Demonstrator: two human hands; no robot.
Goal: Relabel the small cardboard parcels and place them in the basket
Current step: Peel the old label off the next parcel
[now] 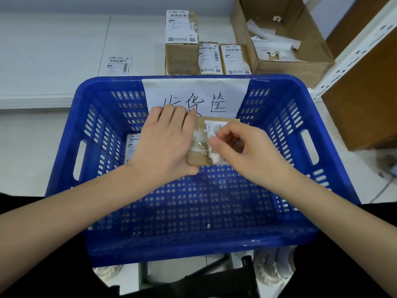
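Observation:
Over the blue basket (285, 147) I hold a small cardboard parcel (198, 157) with a torn, partly peeled white label (211, 130) on its top. My left hand (165, 138) grips the parcel from its left side, fingers over the far edge and thumb under the near edge. My right hand (240, 147) pinches the label remains at the parcel's middle. Another labelled parcel (131, 145) lies inside the basket at the left, mostly hidden behind my left hand.
A paper sign (214, 91) with handwriting hangs on the basket's far wall. Behind the basket stand three labelled parcels (181, 44), a loose label sheet (119, 65) to their left, and an open carton (285, 39) of paper scraps. A metal shelf post (352, 52) rises at right.

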